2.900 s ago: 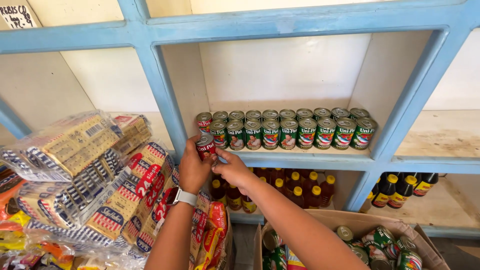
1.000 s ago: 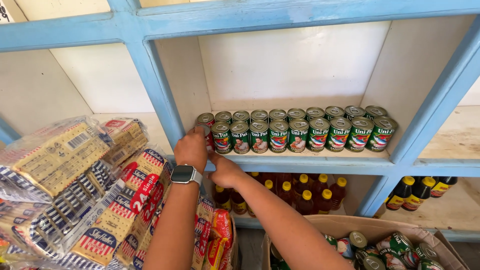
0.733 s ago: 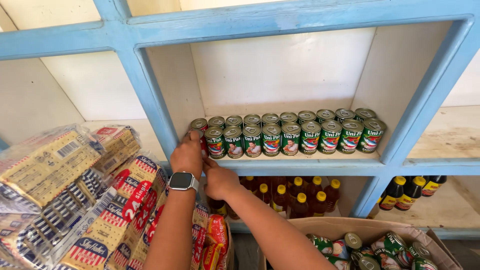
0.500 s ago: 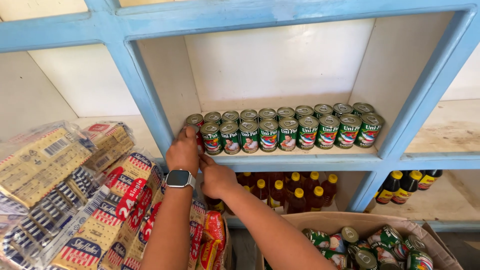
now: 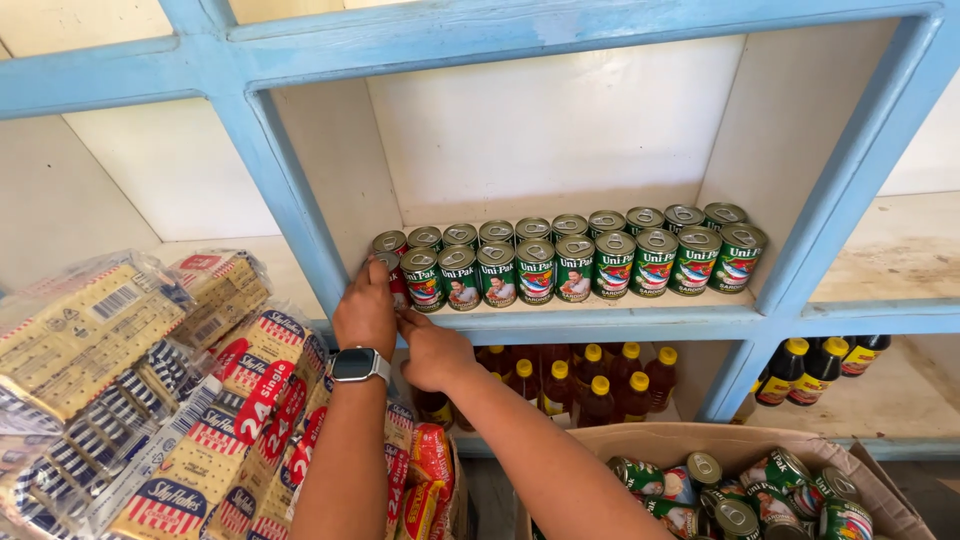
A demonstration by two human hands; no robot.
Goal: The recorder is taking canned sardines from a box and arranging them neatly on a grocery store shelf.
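Observation:
Two rows of green-labelled cans [image 5: 575,255] stand on a blue-framed shelf [image 5: 600,318]. My left hand [image 5: 366,308], with a smartwatch [image 5: 358,364] on its wrist, grips a can with a red label [image 5: 396,284] at the left end of the front row. My right hand [image 5: 432,350] sits just below and to the right of that can, its fingertips touching the can's base at the shelf edge. Most of the can is hidden behind my left hand.
Wrapped packs of crackers [image 5: 150,400] are stacked at the left. A cardboard box [image 5: 700,440] with several loose cans [image 5: 750,495] sits at the lower right. Dark bottles with yellow caps [image 5: 590,375] fill the shelf below.
Both hands carried the can from in front of the shelf up to the left end of the front row. The camera view shifted slightly right and closer.

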